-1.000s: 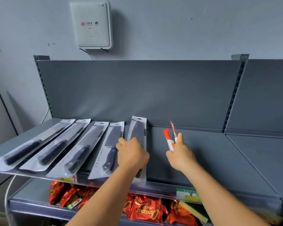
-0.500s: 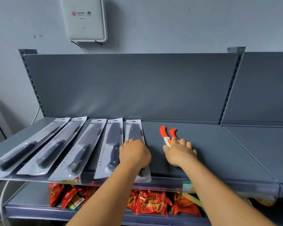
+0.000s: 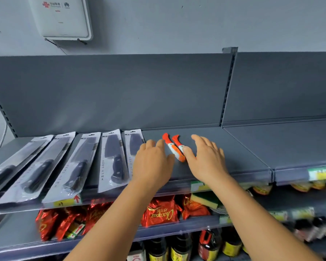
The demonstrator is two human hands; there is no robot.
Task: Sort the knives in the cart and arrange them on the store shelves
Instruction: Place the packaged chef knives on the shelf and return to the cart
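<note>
Hands both flat, fingers loose: left hand (image 3: 152, 164) and right hand (image 3: 207, 160) flank two orange knives (image 3: 174, 148); red packets (image 3: 163, 211) read "Chocopau".

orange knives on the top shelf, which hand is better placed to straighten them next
Probably the right hand: its thumb already lies against the two orange knives. The left hand lies over a packaged knife beside them.

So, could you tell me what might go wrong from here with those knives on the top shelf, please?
1. The two small orange knives lie loose between the left hand and right hand; a nudge could knock them askew or slide them towards the shelf edge.
2. The packaged knife under the left hand could shift and crowd its neighbour.
3. The far-left packaged knives overhang the front lip and might slip off.
</note>
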